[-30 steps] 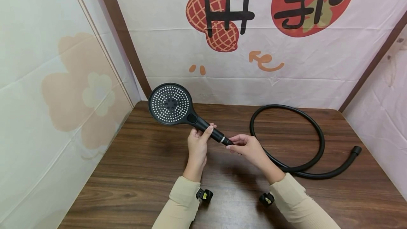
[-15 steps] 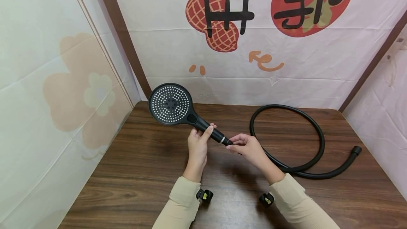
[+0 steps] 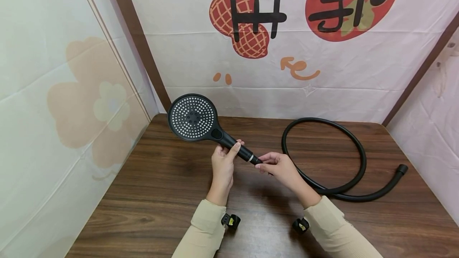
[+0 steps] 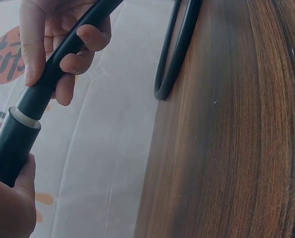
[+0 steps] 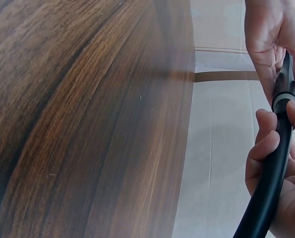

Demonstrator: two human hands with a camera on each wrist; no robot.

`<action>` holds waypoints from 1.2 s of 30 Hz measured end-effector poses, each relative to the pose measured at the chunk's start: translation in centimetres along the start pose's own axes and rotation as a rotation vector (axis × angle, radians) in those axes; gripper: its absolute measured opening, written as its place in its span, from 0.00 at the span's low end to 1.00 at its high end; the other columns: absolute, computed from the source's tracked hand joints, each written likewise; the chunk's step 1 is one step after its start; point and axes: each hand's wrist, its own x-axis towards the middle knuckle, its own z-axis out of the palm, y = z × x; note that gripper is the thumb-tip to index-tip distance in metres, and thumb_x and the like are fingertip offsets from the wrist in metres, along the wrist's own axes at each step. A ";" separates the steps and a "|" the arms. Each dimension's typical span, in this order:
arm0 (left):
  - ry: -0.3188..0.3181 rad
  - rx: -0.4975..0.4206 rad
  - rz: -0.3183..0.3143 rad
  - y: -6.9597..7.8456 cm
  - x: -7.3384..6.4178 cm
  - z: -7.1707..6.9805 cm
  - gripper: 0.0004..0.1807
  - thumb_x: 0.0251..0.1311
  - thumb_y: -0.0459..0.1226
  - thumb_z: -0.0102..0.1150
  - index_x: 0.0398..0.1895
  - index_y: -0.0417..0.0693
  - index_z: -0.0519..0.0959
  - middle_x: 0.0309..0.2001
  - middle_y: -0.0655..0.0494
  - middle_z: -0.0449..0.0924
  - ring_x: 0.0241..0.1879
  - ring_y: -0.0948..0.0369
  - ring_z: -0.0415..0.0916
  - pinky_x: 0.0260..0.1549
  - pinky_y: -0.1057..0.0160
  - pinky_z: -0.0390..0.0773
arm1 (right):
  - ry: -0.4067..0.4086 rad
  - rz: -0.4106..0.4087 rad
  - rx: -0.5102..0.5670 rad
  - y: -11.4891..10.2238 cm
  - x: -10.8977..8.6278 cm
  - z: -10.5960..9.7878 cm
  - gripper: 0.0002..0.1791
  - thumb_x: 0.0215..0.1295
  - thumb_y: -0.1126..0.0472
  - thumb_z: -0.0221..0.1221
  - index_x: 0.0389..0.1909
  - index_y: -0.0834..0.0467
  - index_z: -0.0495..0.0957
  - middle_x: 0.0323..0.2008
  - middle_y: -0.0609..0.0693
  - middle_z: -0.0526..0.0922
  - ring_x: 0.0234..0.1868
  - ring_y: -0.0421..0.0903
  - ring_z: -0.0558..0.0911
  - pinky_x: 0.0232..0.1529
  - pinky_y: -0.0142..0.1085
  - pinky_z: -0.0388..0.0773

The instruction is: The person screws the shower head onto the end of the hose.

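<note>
Shower head (head view): the black shower head (image 3: pixel 192 117) was tilted, its round spray face at the upper left and its handle (image 3: pixel 245 152) sloping down to the right, over the wooden table (image 3: pixel 154 198).
Left hand: the left hand (image 3: pixel 223 166) was clamped on the handle, thumb lying along the top.
Right hand: the right hand (image 3: pixel 277 166) pinched the end of the black hose (image 3: pixel 361 158) at the foot of the handle, just beside a pale ring (image 3: pixel 251 157).
Hose: it looped on the table near the right forearm, its other end pointing to the far right.
Backdrop: white printed cloth (image 3: pixel 186 59) stood behind the table.
Joint (left wrist view): the pale ring showed between the handle and the hose's collar (image 4: pixel 36 101); the right hand's fingers curled around the hose.
Hose run (right wrist view): it passed down through the right hand's grip, with the left hand above, clasping the handle.
</note>
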 end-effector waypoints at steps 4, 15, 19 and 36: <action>0.000 0.004 0.003 0.0 0.0 0.0 0.19 0.64 0.31 0.62 0.56 0.33 0.71 0.39 0.52 0.88 0.43 0.64 0.86 0.49 0.68 0.81 | 0.005 0.005 -0.001 0.2 0.1 0.0 0.16 0.62 0.57 0.68 0.45 0.64 0.83 0.33 0.62 0.88 0.30 0.47 0.84 0.31 0.38 0.81; -0.016 -0.003 0.007 0.1 -0.1 0.0 0.17 0.64 0.30 0.62 0.54 0.37 0.73 0.43 0.48 0.88 0.45 0.63 0.86 0.51 0.67 0.81 | 0.016 -0.001 0.010 0.2 -0.1 0.1 0.17 0.62 0.58 0.68 0.46 0.64 0.82 0.32 0.59 0.88 0.30 0.47 0.84 0.32 0.39 0.81; -0.013 -0.009 0.008 0.1 -0.1 0.1 0.16 0.64 0.30 0.62 0.53 0.37 0.74 0.43 0.50 0.88 0.45 0.63 0.86 0.50 0.67 0.81 | 0.024 0.004 0.012 0.4 0.0 0.2 0.17 0.60 0.59 0.69 0.45 0.65 0.82 0.31 0.58 0.88 0.30 0.48 0.85 0.32 0.40 0.81; -0.019 -0.018 0.021 0.0 0.1 0.0 0.15 0.63 0.30 0.62 0.52 0.37 0.74 0.42 0.50 0.88 0.44 0.63 0.86 0.50 0.67 0.81 | 0.035 -0.006 0.011 0.3 0.1 0.3 0.14 0.61 0.60 0.69 0.44 0.63 0.84 0.28 0.54 0.87 0.29 0.51 0.83 0.31 0.40 0.82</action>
